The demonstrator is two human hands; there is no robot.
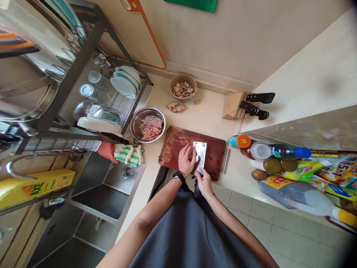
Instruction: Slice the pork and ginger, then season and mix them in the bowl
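My right hand (204, 183) is wrapped round the dark handle of a cleaver (202, 154), whose broad shiny blade points away from me over the brown cutting board (214, 152). Just left of the blade, my left hand (186, 162) has its fingers curled down on a piece of raw meat (192, 150). Part of that meat is hidden under the fingers. Wet pinkish smears cover the board's left side. A steel bowl (134, 128) with more raw meat (152, 129) stands beyond the board's left corner.
A colander (183, 77) of sliced pieces and a ginger root (176, 107) sit at the back. A knife block (232, 106) stands back right. Bottles, including a large jug (295, 195), crowd the right. Left are a dish rack (99, 28) and a steel sink (114, 201).
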